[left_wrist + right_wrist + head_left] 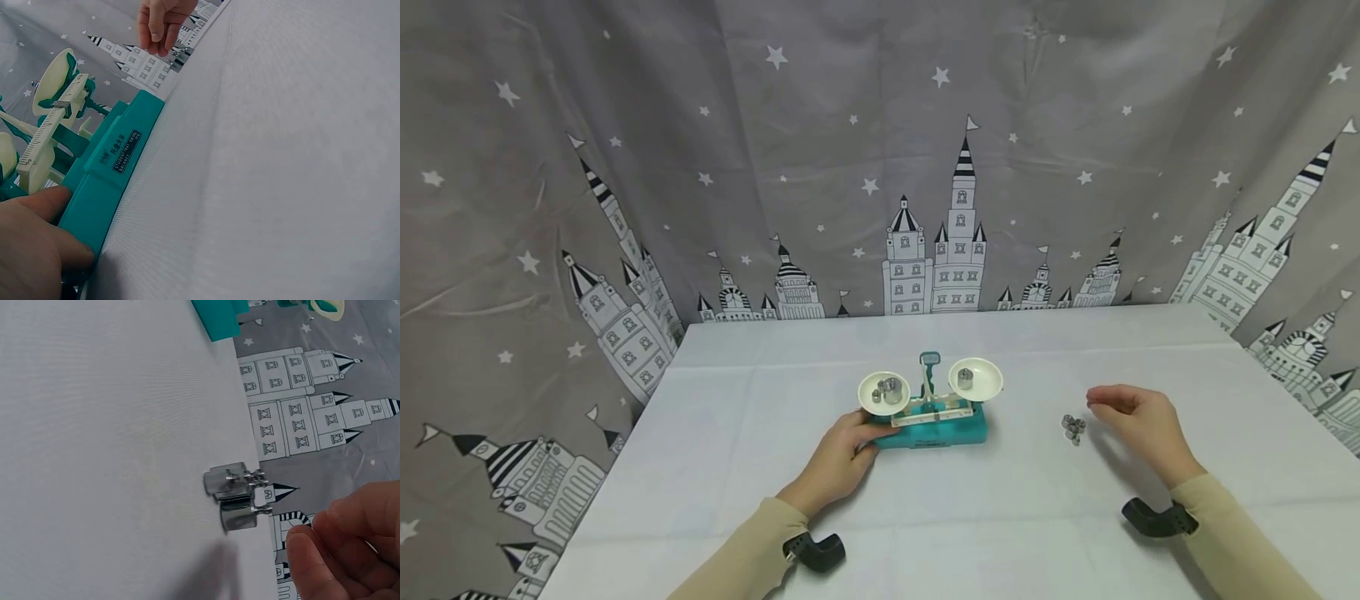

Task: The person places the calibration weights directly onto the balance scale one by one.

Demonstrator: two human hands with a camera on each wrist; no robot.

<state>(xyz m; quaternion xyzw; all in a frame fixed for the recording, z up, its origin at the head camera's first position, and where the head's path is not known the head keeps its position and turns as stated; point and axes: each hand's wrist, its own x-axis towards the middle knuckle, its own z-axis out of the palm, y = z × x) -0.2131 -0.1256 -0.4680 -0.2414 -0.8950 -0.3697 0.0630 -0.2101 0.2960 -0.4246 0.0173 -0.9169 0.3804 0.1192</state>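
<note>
A teal balance scale point(951, 429) with two cream pans stands on the table. My left hand point(837, 462) grips the left end of its base; the left wrist view shows thumb and finger on the teal casing point(103, 187). Several metal weights point(892, 390) sit in the left pan point(868, 388), and a single weight point(966, 379) is in the right pan point(989, 377). My right hand point(1142, 423) hovers just right of a small cluster of metal weights point(1073, 427), its fingers loosely bent. Nothing shows between its thumb and fingers point(350, 550).
A white cloth point(760, 392) covers the table. Behind and at the sides hangs a grey curtain point(820, 133) printed with castles and stars. The table's far edge meets the curtain behind the scale.
</note>
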